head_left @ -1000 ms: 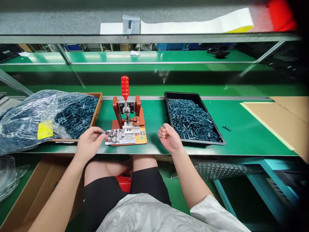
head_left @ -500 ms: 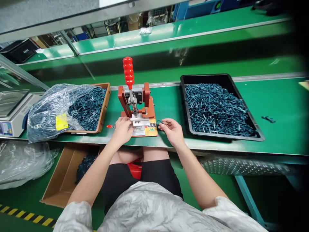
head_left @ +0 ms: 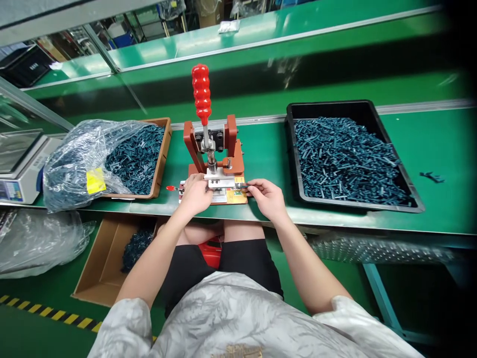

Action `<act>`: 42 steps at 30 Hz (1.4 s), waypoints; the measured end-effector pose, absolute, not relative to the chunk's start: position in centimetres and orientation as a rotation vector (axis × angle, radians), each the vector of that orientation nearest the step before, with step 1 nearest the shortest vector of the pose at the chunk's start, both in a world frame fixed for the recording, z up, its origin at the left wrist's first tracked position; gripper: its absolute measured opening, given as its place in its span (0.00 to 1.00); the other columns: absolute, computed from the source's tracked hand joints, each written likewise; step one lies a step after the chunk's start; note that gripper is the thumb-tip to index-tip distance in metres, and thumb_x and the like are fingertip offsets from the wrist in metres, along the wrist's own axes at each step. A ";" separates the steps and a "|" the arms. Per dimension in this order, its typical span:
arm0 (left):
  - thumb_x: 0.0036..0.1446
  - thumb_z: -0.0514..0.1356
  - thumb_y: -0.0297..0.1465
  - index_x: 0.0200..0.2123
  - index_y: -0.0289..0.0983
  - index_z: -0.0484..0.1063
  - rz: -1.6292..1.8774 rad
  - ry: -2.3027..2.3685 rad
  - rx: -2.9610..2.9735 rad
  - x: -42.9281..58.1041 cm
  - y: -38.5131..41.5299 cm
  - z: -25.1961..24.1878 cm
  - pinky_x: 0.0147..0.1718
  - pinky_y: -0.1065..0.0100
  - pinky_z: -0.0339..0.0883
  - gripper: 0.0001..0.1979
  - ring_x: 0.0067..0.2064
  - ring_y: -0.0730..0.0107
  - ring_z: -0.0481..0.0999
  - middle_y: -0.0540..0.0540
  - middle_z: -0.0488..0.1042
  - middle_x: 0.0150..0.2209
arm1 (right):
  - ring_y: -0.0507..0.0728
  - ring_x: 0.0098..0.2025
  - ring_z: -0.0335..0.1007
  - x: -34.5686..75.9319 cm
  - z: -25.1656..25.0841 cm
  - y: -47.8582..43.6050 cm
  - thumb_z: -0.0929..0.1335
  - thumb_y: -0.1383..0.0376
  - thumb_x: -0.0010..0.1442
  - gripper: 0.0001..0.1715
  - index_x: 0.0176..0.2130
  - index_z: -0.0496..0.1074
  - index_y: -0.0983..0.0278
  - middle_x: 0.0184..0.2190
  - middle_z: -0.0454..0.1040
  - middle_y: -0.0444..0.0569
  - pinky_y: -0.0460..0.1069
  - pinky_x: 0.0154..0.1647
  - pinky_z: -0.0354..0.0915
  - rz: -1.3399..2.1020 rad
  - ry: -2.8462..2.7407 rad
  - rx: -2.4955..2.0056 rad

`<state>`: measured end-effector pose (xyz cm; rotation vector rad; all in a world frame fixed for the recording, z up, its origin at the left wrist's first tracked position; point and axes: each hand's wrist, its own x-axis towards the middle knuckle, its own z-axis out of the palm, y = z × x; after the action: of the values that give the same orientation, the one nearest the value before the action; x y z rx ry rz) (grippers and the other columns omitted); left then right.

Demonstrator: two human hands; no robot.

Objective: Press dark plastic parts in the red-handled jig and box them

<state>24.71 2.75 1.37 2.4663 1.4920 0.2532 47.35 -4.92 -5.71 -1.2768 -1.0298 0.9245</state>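
Note:
A toggle press with a red ribbed handle [head_left: 201, 94] stands upright at the bench's front, its orange-brown frame [head_left: 231, 132] behind a metal clamping block [head_left: 220, 183]. My left hand [head_left: 196, 193] is at the left side of this block, fingers curled together against it; what the fingertips hold, if anything, is hidden. Between the thumb and fingers of my right hand [head_left: 266, 198] is a small dark strip-like part [head_left: 244, 186], pinched at the right end of the fixture. Its tip reaches the yellow-labelled base plate [head_left: 237, 198]. A small red-tipped lever [head_left: 171, 188] sticks out left of the base.
On the right is a black tray [head_left: 294, 164] heaped with dark blue-green parts; a few lie loose [head_left: 432, 177] beyond it. A brown tray [head_left: 164, 159], partly under a plastic bag [head_left: 74, 159], and a scale [head_left: 22, 174] are left. Below sits a cardboard box [head_left: 100, 258].
My right hand has moved left, bringing the small dark part up to the fixture's right end. My left hand stays at the block. The camera view has shifted slightly.

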 end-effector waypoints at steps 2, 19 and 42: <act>0.59 0.59 0.27 0.41 0.39 0.82 0.201 1.504 2.474 25.0 2.9 1.6 0.55 0.52 0.68 0.12 0.54 0.47 0.73 0.39 0.79 0.48 | 0.59 0.35 0.80 47.2 -5.7 -5.1 0.72 0.50 0.61 0.17 0.37 0.77 0.61 0.36 0.82 0.51 0.54 0.39 0.78 0.849 -1.116 -1.357; 0.53 0.70 0.35 0.40 0.39 0.81 0.255 1.350 2.463 23.9 2.9 1.9 0.56 0.50 0.68 0.11 0.55 0.46 0.72 0.40 0.77 0.49 | 0.65 0.50 0.77 41.7 -4.9 -0.4 0.69 0.70 0.57 0.14 0.42 0.81 0.61 0.45 0.80 0.53 0.60 0.55 0.72 0.583 -1.573 -1.335; 0.56 0.66 0.34 0.43 0.40 0.81 0.378 1.388 2.455 24.0 2.0 1.4 0.58 0.49 0.66 0.11 0.56 0.47 0.71 0.40 0.77 0.48 | 0.66 0.52 0.76 42.0 -4.3 -1.2 0.69 0.69 0.60 0.19 0.50 0.80 0.59 0.50 0.79 0.53 0.61 0.56 0.73 0.483 -1.731 -1.292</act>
<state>24.04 1.96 1.43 2.4555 1.3875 0.3783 42.02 -1.16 -4.34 -1.2921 -1.7310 0.4832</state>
